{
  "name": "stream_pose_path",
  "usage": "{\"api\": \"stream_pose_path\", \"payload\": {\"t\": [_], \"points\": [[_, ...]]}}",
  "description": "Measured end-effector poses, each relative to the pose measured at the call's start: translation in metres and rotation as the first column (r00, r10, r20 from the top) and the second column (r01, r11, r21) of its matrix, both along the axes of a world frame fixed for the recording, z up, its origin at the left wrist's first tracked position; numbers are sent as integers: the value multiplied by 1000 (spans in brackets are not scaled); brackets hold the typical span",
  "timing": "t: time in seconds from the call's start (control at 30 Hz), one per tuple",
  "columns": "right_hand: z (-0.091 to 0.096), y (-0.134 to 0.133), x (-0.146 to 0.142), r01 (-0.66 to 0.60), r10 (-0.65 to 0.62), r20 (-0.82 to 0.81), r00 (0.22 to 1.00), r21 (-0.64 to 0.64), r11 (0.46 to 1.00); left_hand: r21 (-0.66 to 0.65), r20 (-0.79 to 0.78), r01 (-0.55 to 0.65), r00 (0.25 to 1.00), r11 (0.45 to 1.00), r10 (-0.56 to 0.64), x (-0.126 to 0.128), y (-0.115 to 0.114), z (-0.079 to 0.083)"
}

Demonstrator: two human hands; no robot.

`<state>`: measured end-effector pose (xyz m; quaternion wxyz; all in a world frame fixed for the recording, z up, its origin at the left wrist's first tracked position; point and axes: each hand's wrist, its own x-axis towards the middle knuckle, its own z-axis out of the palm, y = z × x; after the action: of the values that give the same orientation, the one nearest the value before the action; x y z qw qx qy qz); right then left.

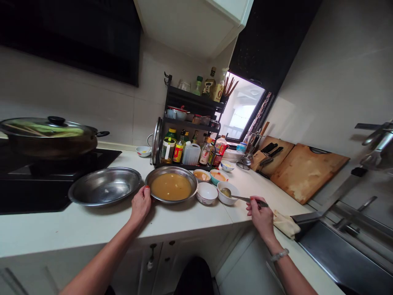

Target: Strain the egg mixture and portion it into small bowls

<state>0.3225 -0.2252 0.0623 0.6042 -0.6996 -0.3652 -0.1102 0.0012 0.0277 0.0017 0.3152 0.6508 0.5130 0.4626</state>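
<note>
Reaches forward with left arm [107, 254] and right arm [290, 268], forearms apart. Pinches with the left hand [141, 203], thumb [147, 190] uppermost, probably with fingers curled beneath, mostly hidden. Grips with the right hand [260, 217], fingers folded inward.

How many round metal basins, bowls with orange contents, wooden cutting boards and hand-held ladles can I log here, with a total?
Metal basins: 2 (bare basin, filled basin)
Bowls with orange contents: 2 (left orange bowl, right orange bowl)
Cutting boards: 2 (front board, rear board)
Hand-held ladles: 1 (ladle, right hand)
Total: 7
</note>
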Motion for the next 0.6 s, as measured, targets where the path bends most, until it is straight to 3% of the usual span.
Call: {"api": "stream_pose_path", "payload": {"t": [0.2,0.6], "points": [[2,5,13,65,45,-358,933,288,955,-3,-6,-3,1000,1000,3,0,1,0],[16,-4,13,72,56,-363,930,329,942,-18,-7,1,1000,1000,-1,0,-1,1]]}}
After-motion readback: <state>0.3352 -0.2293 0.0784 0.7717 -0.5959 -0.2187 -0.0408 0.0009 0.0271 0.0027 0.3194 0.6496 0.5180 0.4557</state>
